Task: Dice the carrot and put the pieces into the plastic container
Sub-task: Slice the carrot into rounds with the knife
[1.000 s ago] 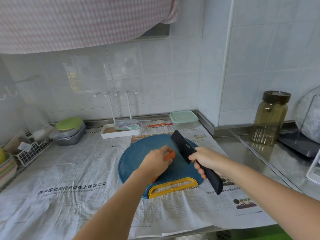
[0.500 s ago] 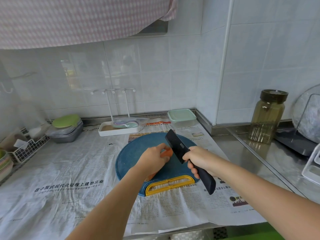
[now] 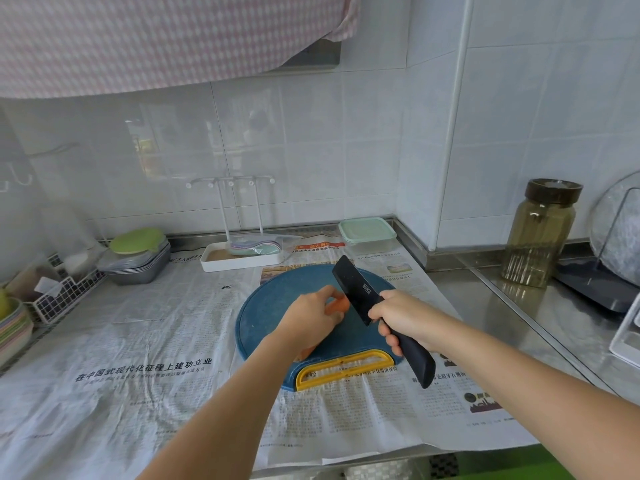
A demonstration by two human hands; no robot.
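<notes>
Under left hand (image 3: 310, 318): carrot (image 3: 337, 306) being gripped | right hand (image 3: 401, 318) gripping knife (image 3: 356, 289) just beside | likely starting first slice; next needing clean downstroke.

The left hand (image 3: 311, 318) covers most of the carrot (image 3: 338, 306), leaving only an orange end and a sliver below the wrist, and it cannot be told whether the blade of the knife (image 3: 356, 291) touches it. The right hand (image 3: 401, 318) hides the upper handle. A stack of coloured dishes (image 3: 14, 330) is cut off by the left edge, a white rack (image 3: 627, 337) by the right
</notes>
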